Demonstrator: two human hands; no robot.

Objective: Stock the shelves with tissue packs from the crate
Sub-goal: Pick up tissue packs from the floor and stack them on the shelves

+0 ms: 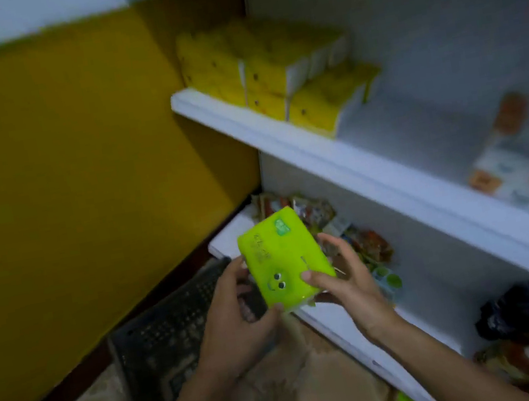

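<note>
Hands first: my left hand [239, 311] and my right hand [344, 277] both grip one lime-green tissue pack [283, 259], left fingers wrapped under its near corner, right thumb pressed on its top face. I hold the pack in the air, tilted, in front of the lower shelf [338, 327] edge. My palms hide its underside and near end. A cartoon face with two eyes is printed on it, plus a green label at the far corner; the dark writing along one side is too blurred to read.

Below my left hand sits the dark mesh crate [172, 329] on the floor, its inside hard to make out. Snack packets [340, 226] crowd the lower shelf just behind the pack.

On the upper shelf [279, 128], yellow tissue packs [274, 77] are stacked at the left end. To their right is bare white board, then orange-and-white packs [528, 165], cut off by the frame edge. A yellow wall [59, 163] closes the left side.
</note>
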